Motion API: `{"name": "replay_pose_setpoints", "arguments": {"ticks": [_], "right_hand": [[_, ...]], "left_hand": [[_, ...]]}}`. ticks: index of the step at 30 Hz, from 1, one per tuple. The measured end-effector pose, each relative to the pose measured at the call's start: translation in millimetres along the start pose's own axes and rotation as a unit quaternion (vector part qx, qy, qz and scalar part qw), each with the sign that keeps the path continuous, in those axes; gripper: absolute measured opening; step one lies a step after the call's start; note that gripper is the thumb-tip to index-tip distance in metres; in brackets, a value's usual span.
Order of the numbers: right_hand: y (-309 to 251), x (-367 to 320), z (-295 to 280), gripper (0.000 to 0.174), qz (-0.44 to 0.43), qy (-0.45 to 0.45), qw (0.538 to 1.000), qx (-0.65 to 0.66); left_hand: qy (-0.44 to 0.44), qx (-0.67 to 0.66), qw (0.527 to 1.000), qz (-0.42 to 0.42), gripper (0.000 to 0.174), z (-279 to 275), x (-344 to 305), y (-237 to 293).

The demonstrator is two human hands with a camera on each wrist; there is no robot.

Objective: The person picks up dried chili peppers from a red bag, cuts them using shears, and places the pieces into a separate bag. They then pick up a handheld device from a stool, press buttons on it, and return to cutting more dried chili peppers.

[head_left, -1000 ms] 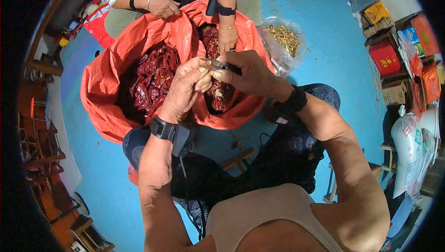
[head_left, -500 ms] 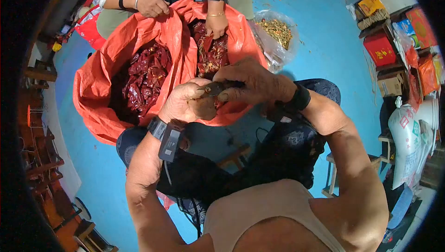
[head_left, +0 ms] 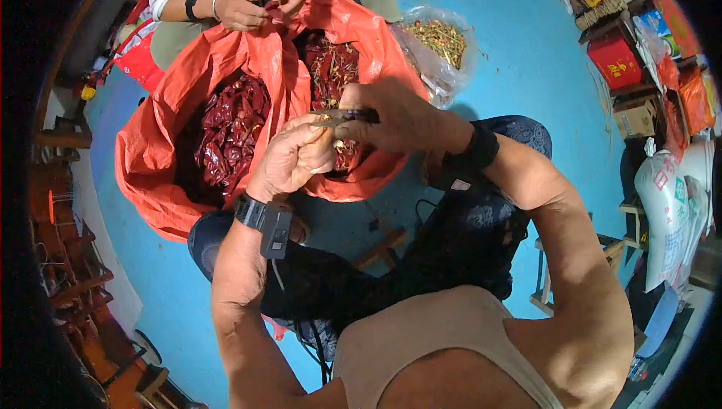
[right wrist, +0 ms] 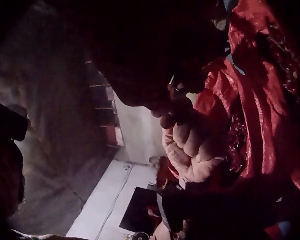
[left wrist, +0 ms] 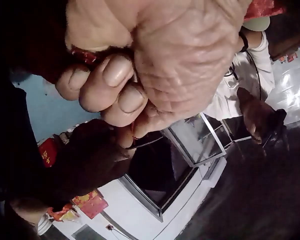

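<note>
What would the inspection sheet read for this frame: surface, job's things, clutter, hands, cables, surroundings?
Surface: blue floor under the bags.
Job's things: scissors held over two orange bags of dried red chillies; a small red chilli piece sits in the fingers.
Clutter: clear bag of pale stems beside the orange bags.
Hands: left hand pinches the chilli piece; right hand grips the scissors, blades at the left fingertips.
Cables: thin dark cord on the floor by the knee.
Surroundings: second person's hand at the bag rim opposite; shelves of boxes and a white sack to the right.
</note>
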State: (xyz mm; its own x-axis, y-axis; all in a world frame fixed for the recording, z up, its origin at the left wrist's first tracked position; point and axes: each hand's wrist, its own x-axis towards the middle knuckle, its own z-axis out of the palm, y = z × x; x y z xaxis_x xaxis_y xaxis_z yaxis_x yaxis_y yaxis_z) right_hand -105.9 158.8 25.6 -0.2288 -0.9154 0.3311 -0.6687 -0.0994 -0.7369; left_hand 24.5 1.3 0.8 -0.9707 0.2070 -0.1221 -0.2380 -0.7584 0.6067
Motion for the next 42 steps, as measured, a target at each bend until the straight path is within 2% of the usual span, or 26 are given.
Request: {"name": "replay_pose_setpoints", "arguments": {"ticks": [4, 10, 12, 13, 14, 17, 18, 19, 20, 21, 22, 24, 25, 27, 28, 29, 30, 31, 32, 34, 36, 37, 38, 40, 41, 42], "right_hand": [[2.2, -0.6, -1.6, 0.03, -0.013, -0.002, 1.0, 0.017], [4.0, -2.0, -7.3, 0.024, -0.001, 0.029, 0.999, 0.033], [17.6, -2.1, -23.6, 0.025, 0.013, 0.11, 0.987, 0.113], [17.1, -1.5, -32.2, 0.025, 0.011, 0.111, 0.987, 0.113], [13.6, -0.9, -41.5, 0.027, 0.064, 0.129, 0.97, 0.195], [26.4, -8.5, -52.9, 0.032, 0.156, 0.156, 0.922, 0.317], [30.8, -9.1, -55.5, 0.037, 0.191, 0.161, 0.902, 0.353], [30.8, -9.0, -57.4, 0.037, 0.191, 0.163, 0.901, 0.354], [29.4, -8.5, -59.8, 0.037, 0.182, 0.164, 0.922, 0.302], [28.4, -8.8, -61.1, 0.037, 0.174, 0.165, 0.938, 0.249], [29.0, -7.8, -60.8, 0.037, 0.178, 0.167, 0.936, 0.254], [28.7, -3.1, -62.0, 0.038, 0.111, 0.178, 0.968, 0.135], [18.8, -4.6, -64.8, 0.035, 0.148, 0.168, 0.962, 0.159], [26.1, 1.7, -55.8, 0.032, 0.145, 0.196, 0.954, 0.177], [29.1, 4.9, -52.7, 0.029, 0.14, 0.217, 0.948, 0.189], [27.5, 5.8, -54.1, 0.042, 0.13, 0.222, 0.947, 0.191], [26.3, 5.6, -53.1, 0.042, 0.132, 0.224, 0.947, 0.191], [24.9, 6.0, -51.3, 0.035, 0.136, 0.199, 0.95, 0.2], [23.7, 7.0, -50.0, 0.028, 0.139, 0.173, 0.953, 0.207], [24.8, 8.5, -47.4, 0.029, 0.136, 0.165, 0.961, 0.174], [24.7, 9.2, -48.2, 0.03, 0.134, 0.161, 0.968, 0.139], [23.6, 8.4, -48.4, 0.03, 0.136, 0.169, 0.964, 0.154], [23.5, 7.0, -48.4, 0.031, 0.138, 0.176, 0.96, 0.169], [25.9, 4.3, -50.5, 0.031, 0.138, 0.177, 0.961, 0.163], [27.3, 3.8, -52.8, 0.031, 0.134, 0.183, 0.961, 0.158], [28.2, 3.6, -56.5, 0.031, 0.134, 0.186, 0.961, 0.158]], "left_hand": [[0.022, 0.033, 0.999, 0.011, 0.014, 5.1, 3.2, 6.0], [-0.003, 0.055, 0.998, 0.018, 0.016, -3.5, -0.3, 14.7], [0.009, 0.089, 0.996, 0.029, 0.024, -4.3, -8.0, 19.3], [0.007, 0.08, 0.995, 0.054, 0.022, -6.5, -9.2, 22.2], [0.008, 0.071, 0.995, 0.076, 0.021, -7.9, -10.0, 24.0], [0.155, 0.194, 0.963, 0.109, 0.018, -5.7, -12.6, 25.0], [0.154, 0.195, 0.963, 0.107, 0.018, -8.5, -13.3, 28.7], [0.204, 0.376, 0.896, 0.117, 0.02, -15.8, -16.5, 35.5], [0.246, 0.544, 0.793, 0.121, 0.021, -23.8, -20.9, 43.1], [0.303, 0.695, 0.64, 0.126, 0.02, -33.0, -27.3, 48.6], [0.384, 0.817, 0.428, 0.053, 0.024, -37.0, -33.5, 55.5], [0.419, 0.896, 0.117, 0.089, 0.031, -57.9, -47.0, 69.6], [0.413, 0.899, 0.114, 0.087, 0.031, -68.9, -50.8, 72.2], [0.399, 0.88, 0.134, 0.219, 0.035, -85.9, -51.1, 73.4], [0.348, 0.87, 0.254, 0.241, 0.032, -79.7, -40.2, 64.9], [0.319, 0.864, 0.348, 0.177, 0.028, -51.0, -24.2, 48.8], [0.292, 0.82, 0.471, 0.142, 0.023, -60.9, -13.7, 26.8], [0.199, 0.817, 0.526, 0.125, 0.021, -61.4, -1.7, 6.0], [0.154, 0.771, 0.609, 0.107, 0.019, -78.5, 11.2, -24.3], [0.047, 0.802, 0.595, -0.019, 0.023, -88.6, 28.3, -59.4], [0.02, 0.878, 0.476, -0.05, 0.015, -111.6, 33.1, -87.1], [0.012, 0.891, 0.44, -0.108, 0.018, -124.1, 32.1, -90.9], [0.011, 0.891, 0.442, -0.108, 0.018, -128.5, 29.5, -88.1], [0.109, 0.897, 0.344, -0.255, 0.019, -137.1, 22.8, -82.2], [0.108, 0.897, 0.344, -0.255, 0.019, -147.1, 19.1, -77.6], [0.2, 0.887, 0.342, -0.24, 0.019, -159.3, 16.2, -72.8]]}}
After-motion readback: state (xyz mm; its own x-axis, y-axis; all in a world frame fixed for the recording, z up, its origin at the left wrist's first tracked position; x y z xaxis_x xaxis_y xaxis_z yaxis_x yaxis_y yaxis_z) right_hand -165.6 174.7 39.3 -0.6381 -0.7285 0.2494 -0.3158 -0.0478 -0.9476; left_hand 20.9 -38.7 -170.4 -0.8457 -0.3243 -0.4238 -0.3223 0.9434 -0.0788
